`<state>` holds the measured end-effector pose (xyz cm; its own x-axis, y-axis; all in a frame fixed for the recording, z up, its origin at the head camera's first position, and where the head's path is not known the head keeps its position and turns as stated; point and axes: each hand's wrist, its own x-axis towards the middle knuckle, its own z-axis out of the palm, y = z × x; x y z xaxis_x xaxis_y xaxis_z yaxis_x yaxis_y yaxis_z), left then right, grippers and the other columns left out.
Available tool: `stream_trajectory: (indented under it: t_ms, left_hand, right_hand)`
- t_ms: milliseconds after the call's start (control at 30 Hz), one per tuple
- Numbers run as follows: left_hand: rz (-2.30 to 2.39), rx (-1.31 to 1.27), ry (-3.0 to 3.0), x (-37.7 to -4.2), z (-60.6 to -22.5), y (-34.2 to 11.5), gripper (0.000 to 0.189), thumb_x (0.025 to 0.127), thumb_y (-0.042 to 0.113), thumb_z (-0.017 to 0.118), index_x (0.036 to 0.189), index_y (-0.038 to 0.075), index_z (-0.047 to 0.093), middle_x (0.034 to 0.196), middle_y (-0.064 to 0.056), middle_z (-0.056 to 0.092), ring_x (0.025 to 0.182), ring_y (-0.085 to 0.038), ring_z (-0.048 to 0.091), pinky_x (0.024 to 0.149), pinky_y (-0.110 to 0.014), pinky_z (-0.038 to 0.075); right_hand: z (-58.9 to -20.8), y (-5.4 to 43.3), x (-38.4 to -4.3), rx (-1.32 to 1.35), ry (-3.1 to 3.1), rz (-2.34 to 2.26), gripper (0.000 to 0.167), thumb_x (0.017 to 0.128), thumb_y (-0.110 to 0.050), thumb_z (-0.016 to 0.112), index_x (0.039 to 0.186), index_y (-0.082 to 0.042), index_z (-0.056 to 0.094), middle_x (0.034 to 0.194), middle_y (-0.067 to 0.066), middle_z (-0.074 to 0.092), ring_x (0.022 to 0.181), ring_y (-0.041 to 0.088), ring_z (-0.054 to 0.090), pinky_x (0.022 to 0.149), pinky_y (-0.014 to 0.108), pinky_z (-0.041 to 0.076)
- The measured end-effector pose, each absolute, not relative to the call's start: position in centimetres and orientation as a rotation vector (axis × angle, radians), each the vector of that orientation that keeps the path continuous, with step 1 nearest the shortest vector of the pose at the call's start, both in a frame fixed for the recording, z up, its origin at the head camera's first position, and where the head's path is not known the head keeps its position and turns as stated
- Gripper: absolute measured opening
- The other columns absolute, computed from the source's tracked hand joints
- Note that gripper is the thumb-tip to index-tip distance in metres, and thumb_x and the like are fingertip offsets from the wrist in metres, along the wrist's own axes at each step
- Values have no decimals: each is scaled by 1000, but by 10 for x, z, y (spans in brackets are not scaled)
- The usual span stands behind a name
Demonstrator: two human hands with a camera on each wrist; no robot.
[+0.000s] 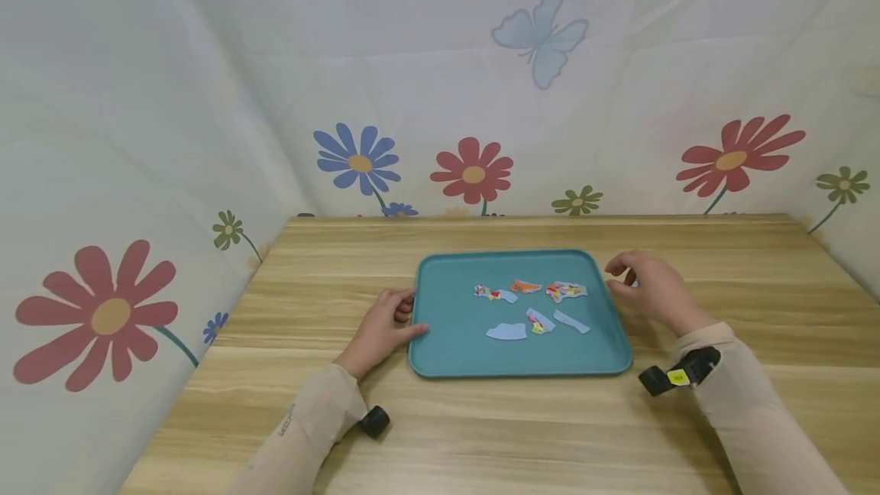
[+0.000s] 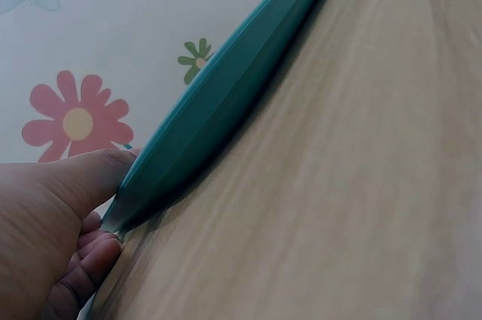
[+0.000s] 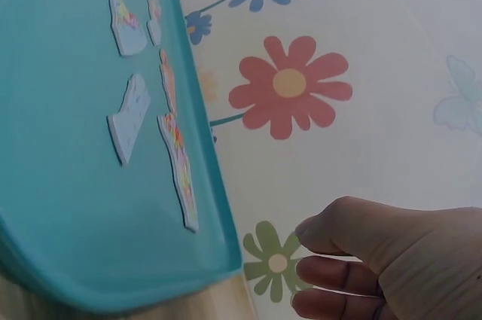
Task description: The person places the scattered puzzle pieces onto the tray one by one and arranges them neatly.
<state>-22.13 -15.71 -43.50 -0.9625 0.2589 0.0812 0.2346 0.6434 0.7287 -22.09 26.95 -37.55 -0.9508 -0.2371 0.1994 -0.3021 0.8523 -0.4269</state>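
Note:
My left hand [image 1: 378,332] grips the left edge of a teal tray [image 1: 450,354], thumb over the rim and fingers curled at its side. The left wrist view shows the thumb and fingers of this hand [image 2: 53,222] at the tray's corner. My right hand [image 1: 649,289] is just outside the tray's right edge, fingers loosely bent. A small pale patch [image 1: 635,283] shows by its fingers; I cannot tell what it is. On the tray lie several irregular flat pieces, among them an orange piece [image 1: 526,286], a multicoloured piece [image 1: 567,292] and a pale-blue piece [image 1: 507,331].
The tray lies on a wood-grain table [image 1: 522,434]. Behind the table hangs a white curtain [image 1: 412,82] printed with flowers and a butterfly; it also runs along the left side. A black wrist camera [image 1: 374,422] sits on the left sleeve, another device [image 1: 694,367] on the right.

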Motion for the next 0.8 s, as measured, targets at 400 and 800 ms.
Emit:
stream_trajectory:
  t_ms: [400, 800]
  left_hand:
    - [1252, 432, 2819, -220, -434, -155, 67, 83, 22, 76, 139, 0, 47, 113, -11, 53, 97, -18, 55, 89, -37, 49]
    - [1263, 431, 2819, -219, -433, -156, 66, 83, 21, 77, 138, 0, 47, 113, -11, 53, 97, -18, 55, 88, -36, 49]
  right_hand:
    - [-384, 287, -226, 358, -2886, 708, 21, 86, -9, 68, 101, 5, 66, 96, 22, 66, 77, 26, 59, 66, 36, 49]
    - [-391, 301, -229, 299, -2932, 729, 25, 87, -11, 67, 104, 7, 65, 98, 25, 64, 82, 31, 59, 72, 45, 51]
